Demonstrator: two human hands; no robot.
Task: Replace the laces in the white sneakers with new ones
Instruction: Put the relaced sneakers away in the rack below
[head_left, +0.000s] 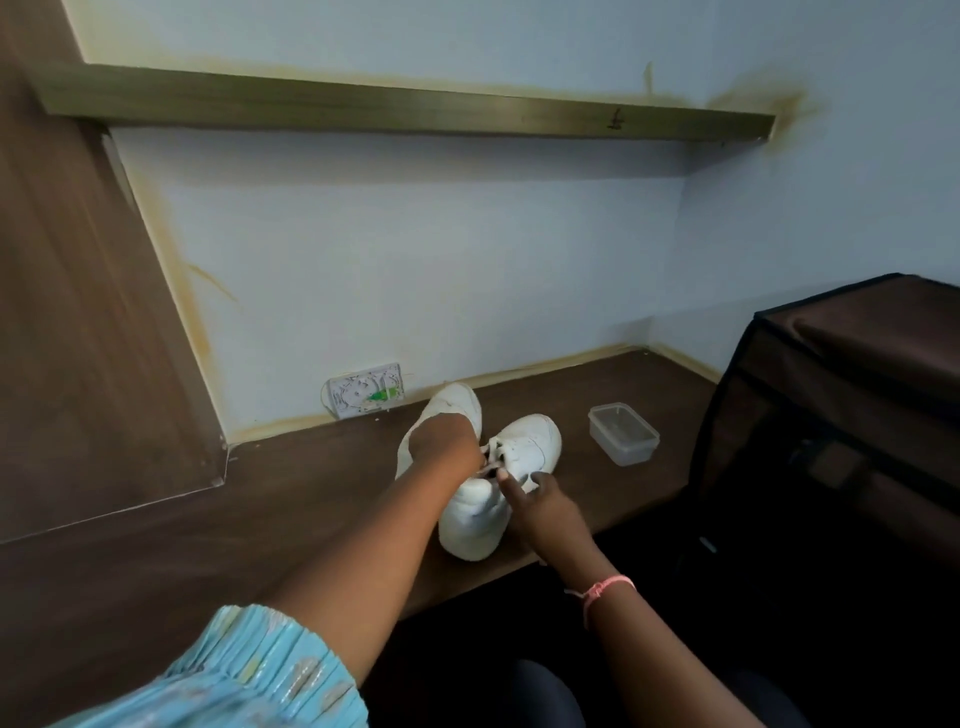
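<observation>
Two white sneakers (524, 452) stand mid-table (311, 499), long axes running near-to-far. Left hand (447, 441) reaches over the right shoe's laces (491, 457), grip hidden, cannot tell. Right hand (540, 496), nearer, pinches a lace at the eyelets.

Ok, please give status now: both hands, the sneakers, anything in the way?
Left hand and right hand both at laces of near sneaker. Grip unclear. Far sneaker behind. Plastic container aside, clear.
</observation>
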